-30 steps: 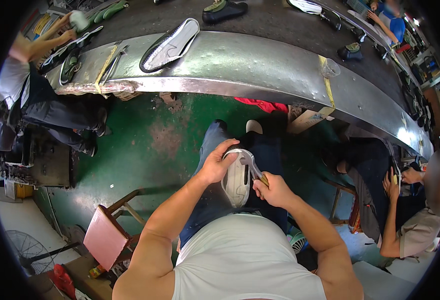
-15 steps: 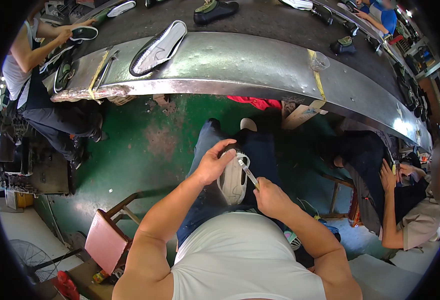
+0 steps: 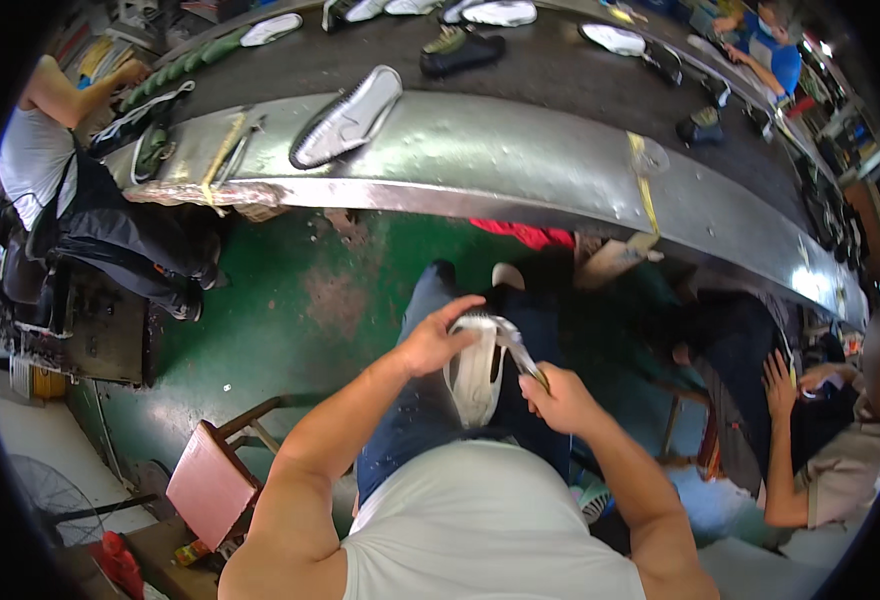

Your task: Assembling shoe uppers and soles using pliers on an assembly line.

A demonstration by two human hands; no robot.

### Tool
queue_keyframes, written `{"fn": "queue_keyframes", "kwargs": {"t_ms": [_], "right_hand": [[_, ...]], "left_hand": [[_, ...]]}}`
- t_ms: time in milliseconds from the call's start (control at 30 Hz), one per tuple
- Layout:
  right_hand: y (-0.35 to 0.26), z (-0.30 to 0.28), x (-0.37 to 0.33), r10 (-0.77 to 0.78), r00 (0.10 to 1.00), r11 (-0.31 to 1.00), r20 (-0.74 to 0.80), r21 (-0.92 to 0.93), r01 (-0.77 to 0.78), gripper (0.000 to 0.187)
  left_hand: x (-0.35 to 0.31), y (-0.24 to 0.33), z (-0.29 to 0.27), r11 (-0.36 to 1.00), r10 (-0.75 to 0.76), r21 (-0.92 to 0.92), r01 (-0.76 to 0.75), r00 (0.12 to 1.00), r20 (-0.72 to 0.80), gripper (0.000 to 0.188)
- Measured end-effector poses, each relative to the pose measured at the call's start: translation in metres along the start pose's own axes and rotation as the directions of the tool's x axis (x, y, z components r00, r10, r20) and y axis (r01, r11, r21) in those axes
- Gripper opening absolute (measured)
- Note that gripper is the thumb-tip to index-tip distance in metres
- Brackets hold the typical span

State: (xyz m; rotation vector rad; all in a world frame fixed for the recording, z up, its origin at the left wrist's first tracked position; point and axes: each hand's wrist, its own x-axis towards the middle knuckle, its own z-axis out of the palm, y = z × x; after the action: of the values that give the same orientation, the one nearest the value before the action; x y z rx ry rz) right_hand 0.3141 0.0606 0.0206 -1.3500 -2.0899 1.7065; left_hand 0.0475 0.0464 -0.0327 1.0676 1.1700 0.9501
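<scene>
An unfinished shoe point(image 3: 475, 385) lies upside down over my thighs, its pale underside up and its dark toe pointing away. My left hand point(image 3: 438, 342) grips it by the toe end, thumb on the underside and fingers over the far edge. My right hand point(image 3: 562, 398) is closed round the handle of a metal hand tool point(image 3: 522, 357). The tool's curved head reaches the right edge of the shoe near the toe; its exact kind is blurred. On the metal bench edge ahead rests a similar shoe point(image 3: 350, 120), pale underside up with a dark gathered rim.
A metal-edged bench point(image 3: 480, 150) with a dark belt point(image 3: 550, 60) curves across ahead, bearing several shoes. A pink-seated chair point(image 3: 210, 485) and a fan point(image 3: 45, 500) stand at the left. Co-workers are at the left point(image 3: 40, 165), right point(image 3: 840, 450) and far right point(image 3: 775, 60).
My right hand and the tool have shifted slightly right, and the tool's head has turned. The left thumb lies further over the underside. The view has shifted; shoes on the belt have changed place.
</scene>
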Motion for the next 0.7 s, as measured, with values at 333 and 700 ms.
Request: {"fn": "queue_keyframes", "kwargs": {"t_ms": [333, 700], "right_hand": [[0.063, 0.049, 0.041, 0.29, 0.916, 0.835, -0.277, 0.54, -0.101, 0.032], [0.06, -0.009, -0.007, 0.14, 0.964, 0.99, -0.227, 0.026, -0.138, 0.023]], "left_hand": [[-0.037, -0.061, 0.053, 0.987, -0.158, 0.007, 0.16, 0.979, -0.128, 0.051], [-0.044, -0.056, 0.055, 0.973, -0.203, -0.095, 0.212, 0.974, 0.1, 0.088]]}}
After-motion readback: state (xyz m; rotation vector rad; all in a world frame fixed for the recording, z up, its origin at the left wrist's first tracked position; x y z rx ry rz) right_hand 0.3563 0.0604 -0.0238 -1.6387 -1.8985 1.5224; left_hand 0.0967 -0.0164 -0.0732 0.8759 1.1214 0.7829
